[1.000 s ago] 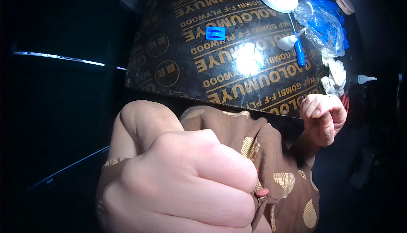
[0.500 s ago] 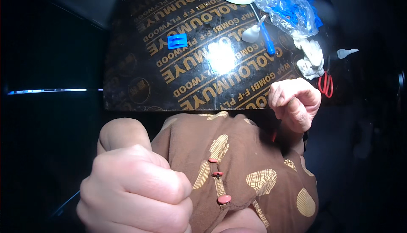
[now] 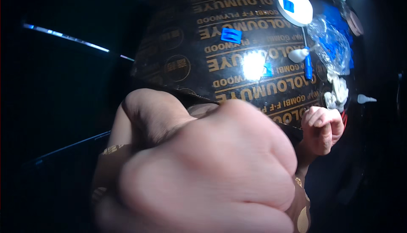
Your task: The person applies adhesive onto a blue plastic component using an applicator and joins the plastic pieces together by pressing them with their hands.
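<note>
My left hand (image 3: 216,161) looms very large in the lower middle, close to the camera and slightly blurred. Its fingers are folded into a fist, and whatever may be inside is hidden. My right hand (image 3: 323,129) is at the table's near right edge, below a crumpled white cloth or glove (image 3: 337,93). Its fingers are curled in with the thumb against them, and nothing shows in them. A small blue plastic piece (image 3: 231,35) lies on the dark printed board (image 3: 169,42); another blue piece (image 3: 266,69) sits beside the bright glare.
A white round base (image 3: 303,17) bears a blue piece (image 3: 288,5). Nearby are a white squeeze bottle (image 3: 298,55), a blue-handled tool (image 3: 308,67), a clear plastic bag (image 3: 328,42) and heaped blue pieces (image 3: 339,19). Red scissors (image 3: 344,119) are partly hidden by my right hand.
The view has swung, so the table items appear farther right. My left fist has come up closer to the camera, covering most of my clothing. My right hand stays curled.
</note>
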`<action>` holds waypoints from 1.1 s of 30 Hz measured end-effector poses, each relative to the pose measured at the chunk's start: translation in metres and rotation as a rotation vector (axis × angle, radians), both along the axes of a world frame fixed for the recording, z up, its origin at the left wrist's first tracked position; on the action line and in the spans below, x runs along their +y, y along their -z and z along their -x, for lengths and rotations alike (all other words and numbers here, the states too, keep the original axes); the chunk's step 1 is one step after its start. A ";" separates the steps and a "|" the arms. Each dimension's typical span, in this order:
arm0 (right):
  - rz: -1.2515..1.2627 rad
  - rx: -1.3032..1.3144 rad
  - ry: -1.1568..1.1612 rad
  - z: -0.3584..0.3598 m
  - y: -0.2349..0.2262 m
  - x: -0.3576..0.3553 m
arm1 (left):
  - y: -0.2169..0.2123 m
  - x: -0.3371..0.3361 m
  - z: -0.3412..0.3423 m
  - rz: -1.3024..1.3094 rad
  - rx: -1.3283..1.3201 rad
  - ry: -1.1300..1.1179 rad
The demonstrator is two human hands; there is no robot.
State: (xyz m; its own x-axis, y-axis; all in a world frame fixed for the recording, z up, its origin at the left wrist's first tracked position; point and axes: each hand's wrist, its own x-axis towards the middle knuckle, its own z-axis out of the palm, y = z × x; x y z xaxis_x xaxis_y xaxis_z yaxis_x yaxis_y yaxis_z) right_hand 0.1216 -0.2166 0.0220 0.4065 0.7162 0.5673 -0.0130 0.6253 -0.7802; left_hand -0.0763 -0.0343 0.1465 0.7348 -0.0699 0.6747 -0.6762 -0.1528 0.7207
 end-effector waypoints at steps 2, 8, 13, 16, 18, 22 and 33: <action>0.015 -0.034 -0.052 -0.001 -0.004 -0.006 | -0.005 0.001 0.006 0.009 0.007 -0.006; -0.003 0.006 -0.026 0.001 0.000 0.003 | -0.004 0.008 0.012 0.057 0.038 0.018; -0.003 0.012 -0.038 0.005 0.002 0.012 | -0.006 0.010 0.018 0.088 0.065 0.040; 0.000 -0.022 0.013 0.004 -0.006 0.009 | -0.010 0.014 0.000 0.110 -0.032 0.084; 0.052 0.002 0.098 0.007 -0.015 0.001 | 0.006 0.018 -0.021 0.132 -0.226 0.123; 0.131 0.035 0.059 0.010 -0.009 0.008 | 0.024 0.038 -0.007 0.041 -0.085 0.473; 0.162 -0.194 0.016 0.004 -0.026 0.005 | 0.027 0.051 0.000 -0.243 0.533 -0.062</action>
State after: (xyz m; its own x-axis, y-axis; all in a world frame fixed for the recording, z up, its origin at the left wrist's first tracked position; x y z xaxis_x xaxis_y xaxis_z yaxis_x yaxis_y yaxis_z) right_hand 0.1178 -0.2117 0.0483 0.3130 0.7985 0.5142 0.1556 0.4910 -0.8572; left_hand -0.0767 0.0171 0.1200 0.9759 -0.1225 0.1808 -0.2146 -0.3839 0.8981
